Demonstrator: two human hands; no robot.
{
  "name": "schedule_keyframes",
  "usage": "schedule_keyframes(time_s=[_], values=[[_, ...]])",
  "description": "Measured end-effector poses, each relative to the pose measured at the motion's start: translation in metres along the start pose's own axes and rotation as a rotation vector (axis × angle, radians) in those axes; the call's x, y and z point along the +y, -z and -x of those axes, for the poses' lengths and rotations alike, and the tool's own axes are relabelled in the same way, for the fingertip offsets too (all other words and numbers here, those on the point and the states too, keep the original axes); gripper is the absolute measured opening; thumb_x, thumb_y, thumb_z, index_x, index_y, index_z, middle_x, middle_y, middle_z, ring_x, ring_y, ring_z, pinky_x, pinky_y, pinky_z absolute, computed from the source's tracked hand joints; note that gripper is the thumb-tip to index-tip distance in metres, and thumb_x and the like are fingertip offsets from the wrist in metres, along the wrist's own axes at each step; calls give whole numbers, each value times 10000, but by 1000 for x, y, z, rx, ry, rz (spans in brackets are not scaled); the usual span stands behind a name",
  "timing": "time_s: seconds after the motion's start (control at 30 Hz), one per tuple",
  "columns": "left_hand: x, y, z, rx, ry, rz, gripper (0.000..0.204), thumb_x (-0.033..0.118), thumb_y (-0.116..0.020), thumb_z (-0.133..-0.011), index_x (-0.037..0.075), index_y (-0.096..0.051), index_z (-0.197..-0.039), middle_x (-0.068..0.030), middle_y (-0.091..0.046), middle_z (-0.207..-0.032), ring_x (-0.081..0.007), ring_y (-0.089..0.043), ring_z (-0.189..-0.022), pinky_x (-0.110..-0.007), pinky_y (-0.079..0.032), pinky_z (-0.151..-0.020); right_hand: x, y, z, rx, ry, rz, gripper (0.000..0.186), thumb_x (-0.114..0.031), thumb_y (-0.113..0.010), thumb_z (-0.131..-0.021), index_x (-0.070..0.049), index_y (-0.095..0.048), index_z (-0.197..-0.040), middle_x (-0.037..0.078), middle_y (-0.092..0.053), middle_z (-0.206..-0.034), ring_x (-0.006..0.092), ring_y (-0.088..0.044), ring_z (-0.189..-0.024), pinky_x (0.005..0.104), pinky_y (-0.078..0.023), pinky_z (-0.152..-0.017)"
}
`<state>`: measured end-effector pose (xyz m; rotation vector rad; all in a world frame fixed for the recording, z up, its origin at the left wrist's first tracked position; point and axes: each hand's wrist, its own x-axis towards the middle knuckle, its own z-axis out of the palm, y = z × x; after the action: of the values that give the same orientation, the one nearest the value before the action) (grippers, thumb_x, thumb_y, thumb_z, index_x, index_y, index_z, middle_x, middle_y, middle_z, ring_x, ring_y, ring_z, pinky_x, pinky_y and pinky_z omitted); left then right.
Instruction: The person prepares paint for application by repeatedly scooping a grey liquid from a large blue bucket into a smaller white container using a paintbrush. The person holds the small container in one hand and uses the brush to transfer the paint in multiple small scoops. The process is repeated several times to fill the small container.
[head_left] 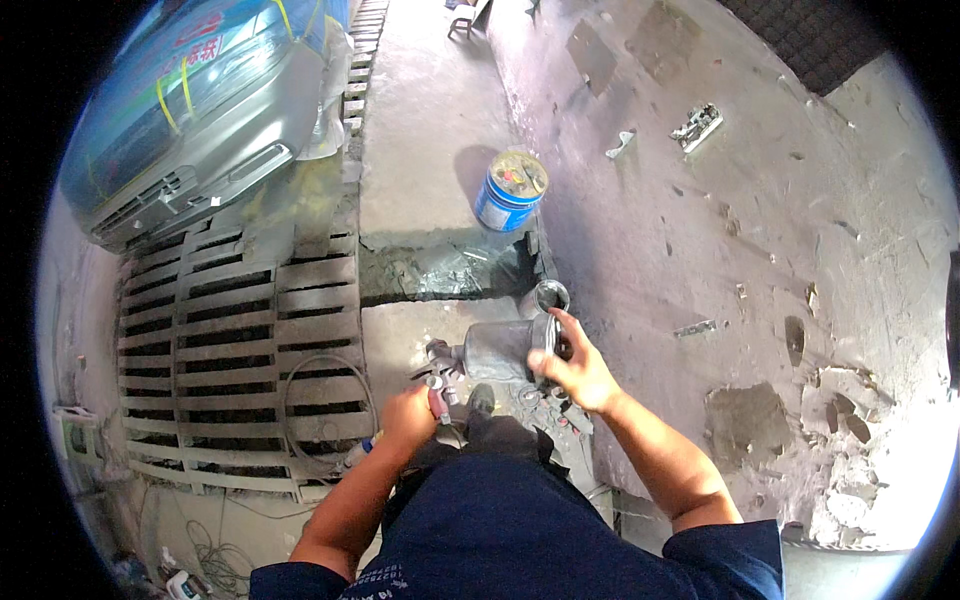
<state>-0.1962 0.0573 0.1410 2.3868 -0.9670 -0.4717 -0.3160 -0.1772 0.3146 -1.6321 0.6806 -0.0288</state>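
My left hand (408, 416) is closed round the red-marked handle of a paint spray gun (440, 372). The gun's grey cup (497, 350) is tipped on its side, pointing to the right. At the cup's right end, my right hand (585, 372) has its thumb and fingers spread round the rim of the cup lid (545, 338), gripping it. An open metal can (549, 297) stands just beyond that hand. The cup's inside cannot be seen.
A blue bucket (508, 195) stands farther ahead on the concrete. Slatted floor grating (225, 345) with a loose hose (290, 395) lies to the left, below a car (200, 170) partly wrapped in plastic film. A patchy, stained wall (660, 240) rises on the right. Beyond the cup is a dark pit (440, 270).
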Motion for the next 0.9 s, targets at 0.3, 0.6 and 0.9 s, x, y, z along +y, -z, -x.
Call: schedule_keyframes(time_s=[0.3,0.6,0.9], values=[[3,6,-10,19,-40,110,172,223,-573,-825,53,-580,-799,-180,-640,-773,-394,-617,-729,-502,-472,-639,-25,21,-16,-65,47,703,1030,-578,-736,-699,71,-301,-1371,271,-478,-1275,324,-461,-1221,384,-380,-1003],[-7,-3,-14,112,-67,49,155,187,-633,-755,58,-575,-818,-165,-637,-766,-384,-619,-745,-484,-476,-636,-18,14,-13,-9,-91,444,992,-535,-756,-689,74,-342,-1353,214,-546,-1210,265,-522,-1139,342,-393,-968],[-13,27,-12,237,-23,331,116,101,-638,-766,8,-585,-812,-191,-614,-681,-373,-613,-641,-426,-462,-570,-45,15,-23,-118,17,-279,878,-699,-342,-878,-35,-267,-1448,190,-381,-1422,296,-371,-1301,470,-345,-1019]])
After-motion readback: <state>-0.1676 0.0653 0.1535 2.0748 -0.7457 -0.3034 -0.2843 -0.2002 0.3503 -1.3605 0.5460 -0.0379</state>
